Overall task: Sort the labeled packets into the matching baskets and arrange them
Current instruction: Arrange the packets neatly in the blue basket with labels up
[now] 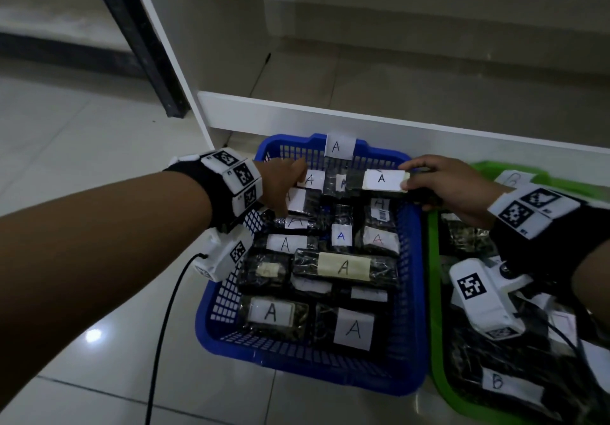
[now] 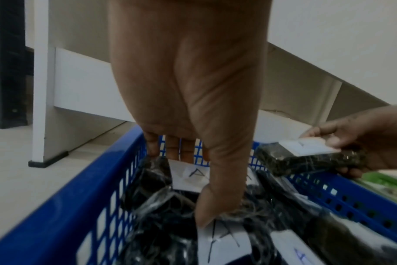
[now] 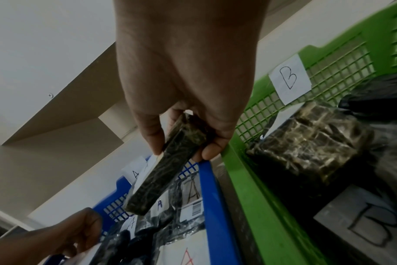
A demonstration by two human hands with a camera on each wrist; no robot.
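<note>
A blue basket [image 1: 411, 259] tagged A [image 1: 340, 146] is filled with several dark wrapped packets labelled A [image 1: 343, 266]. My right hand [image 1: 409, 177] pinches one such packet [image 1: 383, 178] by its end and holds it level over the basket's far right corner; the right wrist view shows it [image 3: 161, 172] between thumb and fingers. My left hand [image 1: 287, 190] reaches into the far left of the basket. Its straight fingers [image 2: 172, 150] and thumb rest on packets there. A green basket [image 1: 435, 325] tagged B [image 3: 289, 78] stands to the right with B packets [image 1: 498, 381].
The two baskets touch side by side on a pale tiled floor [image 1: 82, 134]. A white shelf board [image 1: 330, 111] runs just behind them, with a black post [image 1: 138, 38] at the back left. A black cable [image 1: 165, 309] hangs from my left wrist.
</note>
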